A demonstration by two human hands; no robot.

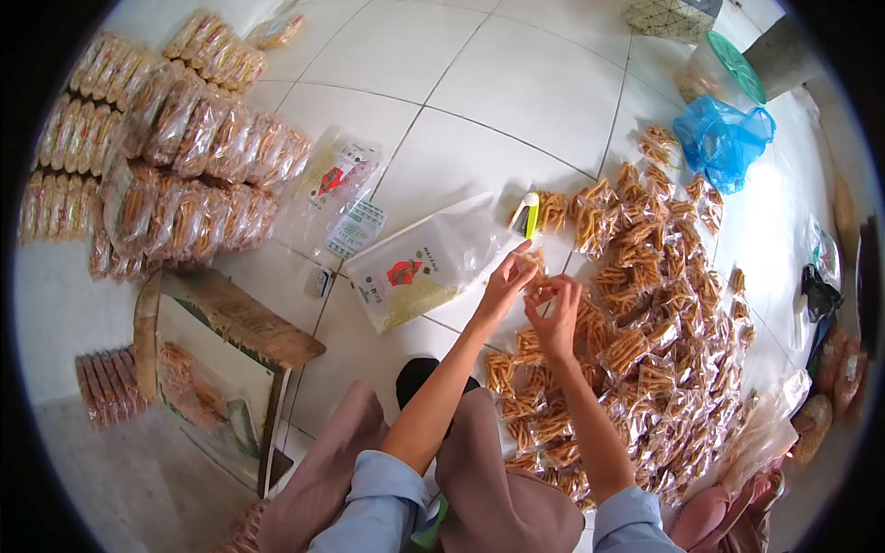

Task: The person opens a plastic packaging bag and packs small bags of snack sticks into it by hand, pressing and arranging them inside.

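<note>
My left hand [509, 278] is closed on a small clear packet of brown snack sticks [532, 259], near the middle of the view. Just to its right, my right hand [557, 311] has thumb and fingers pinched together by the packet's lower side; what they hold is too small to make out. A green and white stapler [525, 214] lies just above my hands. Left of them is a large clear printed bag [415, 274], flat on the floor. The big pile of small snack packets [645, 341] spreads to the right of my hands.
Stacked bundles of packets [198, 138] stand at the left, above an open cardboard box [221, 369]. Another printed bag [336, 180] and a small box [321, 282] lie nearby. A blue plastic bag [724, 143] and a green-lidded tub [736, 69] are at the upper right.
</note>
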